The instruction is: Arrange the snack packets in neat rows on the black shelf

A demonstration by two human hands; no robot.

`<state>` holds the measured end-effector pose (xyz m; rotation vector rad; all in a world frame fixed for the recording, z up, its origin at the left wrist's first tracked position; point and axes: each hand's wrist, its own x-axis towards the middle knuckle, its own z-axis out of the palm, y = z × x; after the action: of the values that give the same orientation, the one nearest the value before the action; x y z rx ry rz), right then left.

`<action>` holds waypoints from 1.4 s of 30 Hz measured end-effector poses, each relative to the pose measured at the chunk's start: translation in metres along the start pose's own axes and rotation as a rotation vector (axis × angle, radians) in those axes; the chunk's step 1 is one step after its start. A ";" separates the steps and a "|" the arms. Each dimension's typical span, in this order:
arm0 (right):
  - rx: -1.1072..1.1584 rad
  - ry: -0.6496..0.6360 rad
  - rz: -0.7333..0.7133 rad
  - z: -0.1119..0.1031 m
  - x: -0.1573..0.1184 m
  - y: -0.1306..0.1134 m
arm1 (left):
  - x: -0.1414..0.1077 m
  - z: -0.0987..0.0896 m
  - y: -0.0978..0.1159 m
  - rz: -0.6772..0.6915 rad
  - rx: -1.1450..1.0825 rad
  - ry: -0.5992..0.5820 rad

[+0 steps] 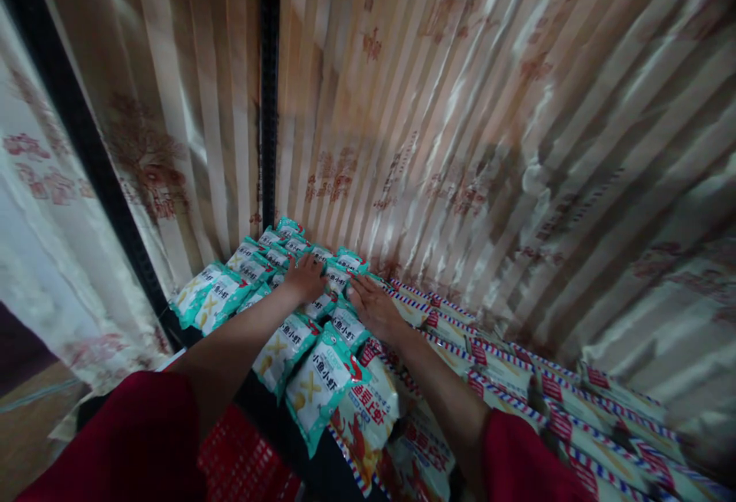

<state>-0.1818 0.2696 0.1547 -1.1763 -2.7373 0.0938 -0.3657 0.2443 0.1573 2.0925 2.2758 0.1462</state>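
Observation:
Teal and white snack bags (323, 382) lie in rows on a dark shelf (264, 414). My left hand (307, 280) rests on the bags towards the back, its fingers curled; whether it grips one is hidden. Just to the right, my right hand (373, 306) lies with fingers stretched out against the edge of a teal bag (336, 278). Under my right forearm are red and white bags (368, 402), one with food pictured on it.
Rows of striped-edge packets (500, 368) fill the shelf's right side. A black metal post (269, 103) stands at the back corner. Pleated patterned curtains (431, 119) hang behind and at left. A red perforated basket (244, 456) is below my left arm.

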 end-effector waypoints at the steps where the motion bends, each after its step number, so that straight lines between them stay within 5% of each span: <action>1: -0.005 -0.009 0.007 0.001 0.002 -0.002 | 0.001 0.001 -0.003 -0.002 -0.002 -0.009; 23: -0.029 -0.045 -0.033 0.013 0.030 0.009 | 0.020 0.014 -0.001 0.099 -0.033 0.016; 29: -0.030 -0.005 0.008 0.013 0.034 0.004 | 0.023 0.010 0.010 0.141 -0.024 0.096; 35: -0.026 -0.070 0.008 0.016 0.036 0.003 | 0.027 0.015 0.018 0.193 -0.005 0.046; 42: -0.018 -0.014 0.012 0.023 0.040 0.011 | 0.034 0.017 0.007 0.087 -0.002 0.152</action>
<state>-0.2046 0.3063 0.1359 -1.2007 -2.7488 0.0795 -0.3601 0.2793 0.1423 2.2537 2.2628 0.3213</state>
